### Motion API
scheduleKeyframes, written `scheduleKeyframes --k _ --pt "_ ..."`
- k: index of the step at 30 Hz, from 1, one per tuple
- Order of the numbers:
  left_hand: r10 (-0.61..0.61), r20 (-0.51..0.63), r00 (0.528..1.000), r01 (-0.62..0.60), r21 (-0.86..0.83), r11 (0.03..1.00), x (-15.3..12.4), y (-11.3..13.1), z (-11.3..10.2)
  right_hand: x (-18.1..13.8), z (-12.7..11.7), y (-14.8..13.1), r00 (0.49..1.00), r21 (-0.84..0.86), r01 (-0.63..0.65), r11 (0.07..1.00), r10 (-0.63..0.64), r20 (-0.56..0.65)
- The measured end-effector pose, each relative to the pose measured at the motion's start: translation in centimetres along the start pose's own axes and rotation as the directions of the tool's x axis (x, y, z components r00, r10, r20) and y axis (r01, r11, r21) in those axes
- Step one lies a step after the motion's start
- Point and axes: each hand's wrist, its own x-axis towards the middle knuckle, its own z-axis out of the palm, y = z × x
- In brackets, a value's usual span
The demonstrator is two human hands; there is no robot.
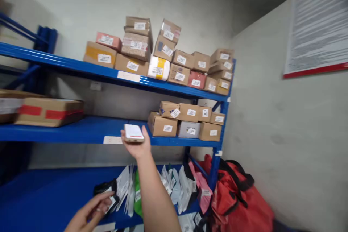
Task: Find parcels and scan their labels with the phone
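Head view, clock centred on my phone (133, 132): one, lit, face-up in my right hand (137, 149), fingers and thumb gripping its edges. My left hand (91, 213) at 7 o'clock, fingers bent beside one black package (104, 187); blurred there, so I cannot tell whether I grip it. Seven labelled boxes (185, 114) at 3, four atop three, on the middle shelf (94, 127). Two cartons (51, 110) at 9. One white parcel (160, 63) at 1, top shelf (106, 74). One red bag (241, 203) at 4.

Right hand (139, 148) up high, palm turned upward, bare forearm (156, 195) at full stretch; left hand (88, 213) down low, fingers forward, loosely bent!
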Motion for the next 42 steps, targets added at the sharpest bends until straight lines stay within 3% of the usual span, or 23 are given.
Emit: scheduleKeyframes --k 4,6,8,12,15,17,18,20,22,23,24,25,27,29,32,35,40,42 --pt "0.222 0.024 0.975 -0.222 0.002 0.975 6.9 1.3 -2.8 7.1 1.3 -0.8 0.988 -0.023 0.056 0.998 -0.059 -0.144" --pt "0.331 0.060 0.942 -0.333 0.025 0.942 9.4 0.9 -3.4 9.0 0.6 -0.9 0.982 -0.181 0.076 0.981 -0.105 -0.155" --pt "0.408 0.093 0.908 -0.416 0.098 0.904 11.3 1.0 -3.4 9.8 -0.5 -0.8 0.975 -0.423 0.104 0.900 -0.175 -0.133" --pt "0.565 0.036 0.824 -0.559 0.213 0.801 13.9 4.9 -2.0 9.4 -3.4 -1.5 0.960 -0.733 0.028 0.680 -0.224 -0.171" --pt "0.714 -0.008 0.700 -0.686 0.270 0.675 15.3 9.2 -0.1 7.1 -5.8 -4.4 0.934 -0.881 -0.067 0.469 -0.281 -0.221" --pt "0.772 0.031 0.635 -0.733 0.342 0.588 16.4 11.2 1.6 4.4 -7.4 -8.1 0.870 -0.945 -0.026 0.325 -0.459 -0.181" --pt "0.783 0.048 0.621 -0.733 0.390 0.557 17.2 11.9 2.6 2.8 -8.2 -10.5 0.802 -0.969 0.014 0.248 -0.581 -0.138" --pt "0.762 0.022 0.647 -0.663 0.511 0.548 19.1 12.8 5.0 -0.6 -9.9 -15.8 0.575 -0.995 0.063 0.083 -0.817 -0.031" --pt "0.697 -0.109 0.709 -0.509 0.606 0.612 21.5 13.5 8.0 -3.4 -11.6 -21.3 0.332 -0.998 0.025 -0.050 -0.941 0.056" --pt "0.651 -0.193 0.734 -0.418 0.627 0.657 22.8 13.9 9.5 -4.4 -12.4 -23.7 0.251 -0.995 -0.009 -0.099 -0.964 0.094" --pt "0.604 -0.271 0.750 -0.336 0.631 0.700 24.1 14.3 10.9 -5.1 -13.3 -25.7 0.202 -0.988 -0.041 -0.146 -0.970 0.135" --pt "0.564 -0.331 0.757 -0.275 0.621 0.734 25.3 14.7 12.2 -5.4 -14.1 -27.3 0.180 -0.980 -0.067 -0.190 -0.968 0.175" --pt "0.500 -0.383 0.776 -0.220 0.579 0.785 27.6 15.4 13.8 -5.0 -15.5 -29.0 0.185 -0.957 -0.092 -0.275 -0.949 0.254" --pt "0.439 -0.351 0.827 -0.210 0.532 0.820 29.3 15.5 14.2 -3.9 -16.6 -29.3 0.174 -0.928 -0.141 -0.344 -0.932 0.319" --pt "0.386 -0.241 0.890 -0.224 0.507 0.832 31.0 14.8 12.8 -2.3 -17.3 -28.9 0.091 -0.888 -0.263 -0.378 -0.926 0.367" --pt "0.435 -0.153 0.887 -0.294 0.539 0.790 32.2 13.8 10.5 -1.9 -17.1 -28.9 0.040 -0.879 -0.310 -0.362 -0.929 0.369" --pt "0.533 -0.040 0.845 -0.407 0.600 0.689 32.2 12.8 8.9 -2.5 -15.9 -29.2 0.095 -0.865 -0.329 -0.378 -0.925 0.368" --pt "0.562 -0.111 0.819 -0.377 0.635 0.674 31.1 13.0 9.8 -2.3 -15.7 -29.1 0.119 -0.868 -0.345 -0.358 -0.934 0.338"
